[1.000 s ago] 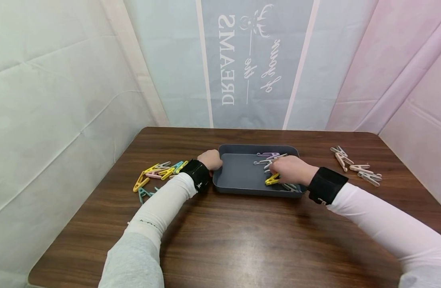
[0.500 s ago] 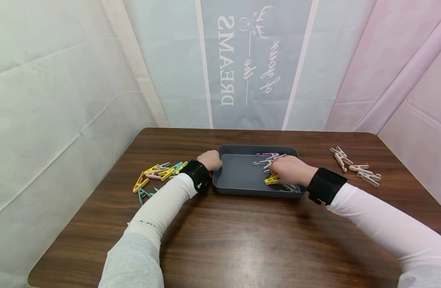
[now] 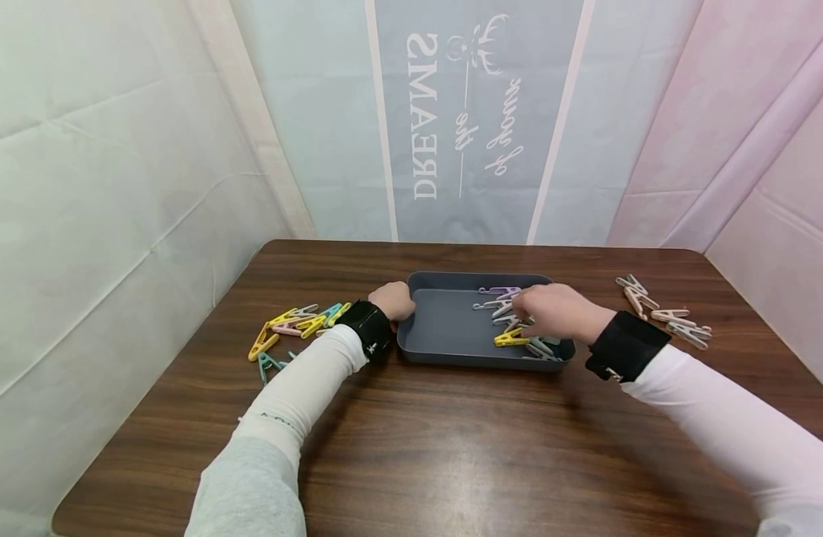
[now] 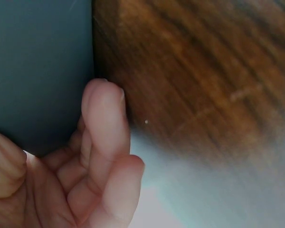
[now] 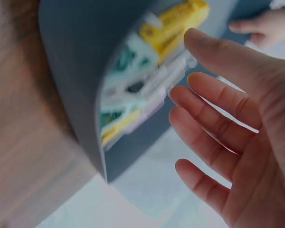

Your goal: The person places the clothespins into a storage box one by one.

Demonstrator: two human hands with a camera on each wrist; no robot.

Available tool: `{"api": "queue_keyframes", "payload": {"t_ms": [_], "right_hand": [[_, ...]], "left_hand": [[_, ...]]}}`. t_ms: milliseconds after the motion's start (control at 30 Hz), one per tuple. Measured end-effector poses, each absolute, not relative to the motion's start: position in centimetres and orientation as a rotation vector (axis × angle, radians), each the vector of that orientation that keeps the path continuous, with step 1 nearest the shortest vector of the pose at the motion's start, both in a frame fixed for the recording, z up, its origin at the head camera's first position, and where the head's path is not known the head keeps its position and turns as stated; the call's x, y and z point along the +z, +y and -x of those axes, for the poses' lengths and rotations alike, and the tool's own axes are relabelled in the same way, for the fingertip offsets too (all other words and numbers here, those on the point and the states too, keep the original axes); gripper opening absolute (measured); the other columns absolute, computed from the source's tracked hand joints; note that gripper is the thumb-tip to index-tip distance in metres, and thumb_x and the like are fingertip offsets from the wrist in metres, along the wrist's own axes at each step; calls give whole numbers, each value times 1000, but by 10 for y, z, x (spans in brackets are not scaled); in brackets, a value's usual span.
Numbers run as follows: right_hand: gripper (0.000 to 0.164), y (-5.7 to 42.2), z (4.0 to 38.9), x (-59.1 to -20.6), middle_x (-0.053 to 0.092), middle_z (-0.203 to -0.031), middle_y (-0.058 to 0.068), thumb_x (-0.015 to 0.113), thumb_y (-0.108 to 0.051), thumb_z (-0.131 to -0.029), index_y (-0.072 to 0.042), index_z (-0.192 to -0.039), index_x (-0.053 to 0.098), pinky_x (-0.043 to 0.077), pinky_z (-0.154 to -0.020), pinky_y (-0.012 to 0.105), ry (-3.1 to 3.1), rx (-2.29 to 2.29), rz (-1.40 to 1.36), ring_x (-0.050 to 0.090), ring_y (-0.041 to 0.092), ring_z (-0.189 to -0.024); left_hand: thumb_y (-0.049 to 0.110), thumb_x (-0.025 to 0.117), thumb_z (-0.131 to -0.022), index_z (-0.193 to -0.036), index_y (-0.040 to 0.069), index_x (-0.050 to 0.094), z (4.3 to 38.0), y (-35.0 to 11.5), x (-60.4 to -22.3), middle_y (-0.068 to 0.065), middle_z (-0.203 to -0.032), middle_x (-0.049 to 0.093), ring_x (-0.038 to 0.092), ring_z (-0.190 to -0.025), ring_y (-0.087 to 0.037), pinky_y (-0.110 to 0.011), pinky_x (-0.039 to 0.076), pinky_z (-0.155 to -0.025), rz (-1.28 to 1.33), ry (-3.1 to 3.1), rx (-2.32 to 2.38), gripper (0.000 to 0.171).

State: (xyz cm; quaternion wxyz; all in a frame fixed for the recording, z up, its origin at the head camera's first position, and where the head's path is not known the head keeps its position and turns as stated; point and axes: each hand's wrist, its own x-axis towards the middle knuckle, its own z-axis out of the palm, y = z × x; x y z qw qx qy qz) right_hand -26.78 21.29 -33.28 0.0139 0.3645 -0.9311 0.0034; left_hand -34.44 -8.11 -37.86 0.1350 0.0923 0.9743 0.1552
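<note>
A dark grey tray (image 3: 445,317) lies on the table with several clothespins in its right half. My left hand (image 3: 392,300) grips its left end; in the left wrist view the curled fingers (image 4: 104,118) lie along the outside of the tray wall (image 4: 38,66). Over the tray's right side is my right hand (image 3: 552,312), holding nothing. The right wrist view shows its fingers (image 5: 204,128) spread and apart from the pins. Below them a yellow clothespin (image 3: 509,338) lies near grey and green ones; a purple clothespin (image 3: 500,290) sits farther back.
On the wooden table (image 3: 411,447), a pile of yellow, pink, blue and green clothespins (image 3: 310,321) lies left of the tray. Several pale clothespins (image 3: 669,313) lie to its right. A printed cloth (image 3: 478,119) hangs behind the table.
My right hand has let go of the yellow clothespin, which stays in the tray. The hand has opened and shifted slightly right and up. My left hand keeps its place on the tray.
</note>
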Motion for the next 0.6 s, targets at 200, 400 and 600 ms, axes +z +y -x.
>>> {"api": "queue_keyframes", "payload": {"t_ms": [200, 400, 600], "right_hand": [[18, 250, 266, -312, 58, -76, -2, 80, -20, -81, -12, -87, 65, 43, -57, 33, -2952, 118, -882, 49, 13, -64], [22, 309, 266, -299, 58, -72, -3, 70, -31, -89, -9, -91, 65, 42, -56, 36, -3057, 202, -599, 52, 14, -61], [31, 370, 263, -294, 62, -77, -1, 65, -35, -93, -4, -94, 66, 45, -61, 39, -3126, 219, -446, 55, 16, -67]], "left_hand": [[15, 45, -98, -73, 7, 56, 344, -81, -376, -10, -67, 63, 62, -43, -18, -29, 51, -44, -260, 2834, 438, 29], [15, 45, -98, -75, 6, 58, 346, -80, -377, -10, -68, 63, 62, -42, -17, -30, 51, -44, -256, 2843, 416, 27], [15, 45, -97, -77, 5, 59, 347, -81, -377, -11, -69, 63, 62, -43, -18, -30, 51, -44, -253, 2846, 414, 26]]}}
